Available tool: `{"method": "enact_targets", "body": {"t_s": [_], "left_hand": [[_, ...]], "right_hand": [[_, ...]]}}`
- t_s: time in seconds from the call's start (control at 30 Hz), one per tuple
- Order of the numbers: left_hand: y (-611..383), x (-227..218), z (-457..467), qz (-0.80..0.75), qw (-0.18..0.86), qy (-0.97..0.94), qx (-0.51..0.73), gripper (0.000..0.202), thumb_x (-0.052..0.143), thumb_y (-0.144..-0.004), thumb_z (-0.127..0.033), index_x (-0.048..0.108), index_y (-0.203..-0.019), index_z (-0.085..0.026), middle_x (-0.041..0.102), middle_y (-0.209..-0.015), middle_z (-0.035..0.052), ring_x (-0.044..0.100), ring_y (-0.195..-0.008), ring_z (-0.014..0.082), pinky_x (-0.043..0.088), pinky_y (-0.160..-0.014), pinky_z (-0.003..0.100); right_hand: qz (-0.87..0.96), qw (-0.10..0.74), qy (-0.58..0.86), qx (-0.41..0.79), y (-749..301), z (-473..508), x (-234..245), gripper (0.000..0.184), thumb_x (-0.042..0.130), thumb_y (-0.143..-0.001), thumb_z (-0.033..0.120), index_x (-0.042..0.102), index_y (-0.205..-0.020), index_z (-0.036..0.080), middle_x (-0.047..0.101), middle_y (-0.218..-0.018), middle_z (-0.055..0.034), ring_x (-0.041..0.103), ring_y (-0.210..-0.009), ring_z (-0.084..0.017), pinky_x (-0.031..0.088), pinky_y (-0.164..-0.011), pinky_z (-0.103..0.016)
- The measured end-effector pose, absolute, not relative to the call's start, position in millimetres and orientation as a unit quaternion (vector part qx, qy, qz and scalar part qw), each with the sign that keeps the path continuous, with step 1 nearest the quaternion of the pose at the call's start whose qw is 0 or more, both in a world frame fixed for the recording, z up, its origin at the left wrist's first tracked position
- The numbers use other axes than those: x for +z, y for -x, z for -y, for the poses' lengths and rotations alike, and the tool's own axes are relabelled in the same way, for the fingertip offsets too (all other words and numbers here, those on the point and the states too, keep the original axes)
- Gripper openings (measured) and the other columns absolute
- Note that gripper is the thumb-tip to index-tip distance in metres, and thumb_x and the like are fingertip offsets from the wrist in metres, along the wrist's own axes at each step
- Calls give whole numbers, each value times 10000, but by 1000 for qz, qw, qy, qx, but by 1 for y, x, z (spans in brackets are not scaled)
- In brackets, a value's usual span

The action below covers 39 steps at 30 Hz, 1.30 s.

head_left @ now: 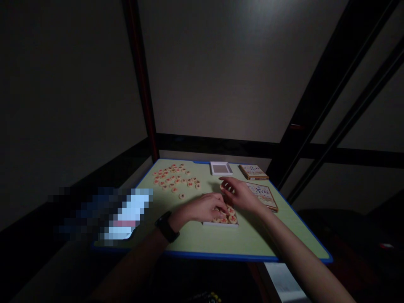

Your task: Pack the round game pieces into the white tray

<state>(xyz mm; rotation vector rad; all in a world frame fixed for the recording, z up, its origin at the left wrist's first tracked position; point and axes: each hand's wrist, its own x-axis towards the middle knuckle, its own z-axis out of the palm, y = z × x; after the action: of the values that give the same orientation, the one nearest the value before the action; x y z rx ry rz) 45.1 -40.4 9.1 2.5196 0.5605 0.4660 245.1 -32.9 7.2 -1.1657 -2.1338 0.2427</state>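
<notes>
My left hand (205, 207), a dark watch on its wrist, reaches over a shallow white box (221, 224). Its fingers are bent down and closed on a Chinese chess piece among those in the box; the fingers partly hide it. Round wooden pieces with red characters (232, 219) lie side by side at the box's near right corner. Just beyond the box is my right hand (240, 194), raised a little above the table. Between its thumb and fingers, a pale Chinese chess piece (222, 187) shows in part.
Several loose pieces (174, 190) are scattered over the green table (189, 242) at the left. A white box part (221, 169) stands at the back. Two printed boxes (253, 171) lie at the right. A phone with a lit, blurred screen (129, 214) rests at the left edge.
</notes>
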Motion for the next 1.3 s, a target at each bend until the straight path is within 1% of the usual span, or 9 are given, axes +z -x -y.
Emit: {"method": "enact_targets", "body": {"t_s": [0.17, 0.37, 0.63, 0.8, 0.9, 1.0, 1.13, 1.23, 1.3], "left_hand": [[-42, 13, 37, -265, 231, -899, 262, 178, 576, -910, -189, 751, -880, -200, 669, -939, 37, 614, -896, 159, 480, -831, 279], [-31, 11, 18, -418, 162, -800, 398, 196, 555, -909, -204, 742, -855, -178, 694, -864, 50, 628, -836, 169, 488, -774, 280], [-24, 4, 5, -456, 151, -768, 423, 176, 577, -895, -206, 740, -836, -175, 711, -856, 42, 633, -801, 158, 488, -747, 266], [-22, 4, 4, -458, 140, -770, 421, 178, 576, -891, -212, 740, -832, -177, 713, -836, 40, 631, -790, 157, 493, -746, 268], [-21, 4, 6, -454, 131, -779, 412, 197, 562, -901, -223, 745, -838, -182, 720, -840, 43, 635, -799, 163, 498, -758, 275], [-19, 6, 9, -436, 133, -804, 383, 185, 576, -900, -249, 747, -856, -196, 730, -871, 39, 646, -822, 170, 502, -786, 277], [-8, 10, 7, -443, 68, -835, 321, 239, 520, -939, -278, 741, -903, -196, 729, -937, 55, 642, -938, 205, 488, -888, 318], [5, 9, 0, -494, -29, -825, 274, 329, 415, -983, -272, 734, -956, -194, 716, -1029, 85, 609, -1049, 232, 436, -1003, 371], [12, 5, -5, -500, -60, -826, 254, 356, 376, -1000, -296, 713, -1075, -208, 691, -1167, 82, 567, -1157, 238, 385, -1072, 384]], "right_hand": [[816, 337, 453, 128, -246, 41, 20, 333, 619, -831, 158, 647, -1162, 174, 722, -940, -71, 645, -765, -164, 515, -721, -301], [839, 254, 412, 249, -249, 74, 35, 234, 736, -752, 189, 707, -984, 198, 719, -873, -19, 641, -747, -162, 504, -678, -276], [849, 221, 401, 263, -247, 89, 23, 284, 782, -709, 118, 719, -972, 203, 708, -946, -35, 634, -839, -187, 505, -758, -312], [859, 213, 393, 251, -248, 87, 25, 331, 835, -675, 149, 715, -978, 207, 693, -922, -22, 621, -800, -181, 501, -732, -310], [868, 218, 374, 243, -249, 88, 25, 350, 848, -682, 195, 709, -1002, 215, 688, -966, -34, 625, -894, -205, 505, -817, -352], [873, 234, 360, 232, -252, 88, 23, 478, 870, -666, 256, 688, -1107, 236, 651, -1135, -79, 583, -1094, -253, 478, -951, -421], [875, 233, 362, 222, -260, 85, 16, 870, 893, -628, 354, 506, -1400, 242, 484, -1399, -149, 429, -1328, -316, 353, -1114, -504], [871, 199, 384, 232, -263, 82, 9, 1055, 893, -611, 392, 361, -1507, 233, 379, -1495, -176, 303, -1423, -362, 280, -1159, -537], [868, 184, 394, 238, -262, 81, 6, 1090, 888, -615, 387, 313, -1529, 235, 349, -1517, -183, 312, -1419, -367, 288, -1157, -540]]}}
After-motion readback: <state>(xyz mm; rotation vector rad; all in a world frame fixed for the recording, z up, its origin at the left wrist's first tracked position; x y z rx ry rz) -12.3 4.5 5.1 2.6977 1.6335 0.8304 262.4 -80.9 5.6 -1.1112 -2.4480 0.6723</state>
